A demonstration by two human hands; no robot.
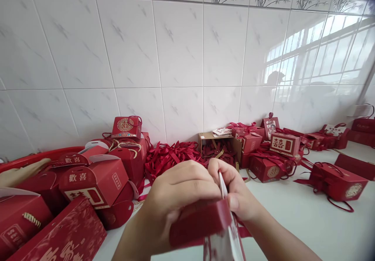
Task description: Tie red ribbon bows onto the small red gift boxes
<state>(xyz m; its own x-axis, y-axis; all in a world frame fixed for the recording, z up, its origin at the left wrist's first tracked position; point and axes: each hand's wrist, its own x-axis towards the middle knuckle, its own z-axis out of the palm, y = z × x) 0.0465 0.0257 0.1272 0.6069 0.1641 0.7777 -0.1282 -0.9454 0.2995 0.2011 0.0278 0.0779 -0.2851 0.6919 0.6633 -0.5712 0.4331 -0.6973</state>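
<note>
Close in front of me, both hands are on a red and white paper gift box (215, 222), seen nearly edge-on and cut off by the lower edge. My left hand (184, 198) is closed round its left side, with a dark red flap below the fingers. The thumb and fingers of my right hand (234, 187) pinch its thin white upper edge. A bit of red ribbon (244, 230) shows below my right hand. Behind my hands lie a heap of loose red ribbons (175, 155) and an open cardboard box (208, 137) with red pieces inside.
Red gift boxes (98, 183) are stacked on the left, where another person's hand (26, 174) reaches in beside a red tray (41, 156). More ribboned boxes (284, 144) stand on the right of the white table (281, 222). A tiled wall (181, 58) rises behind.
</note>
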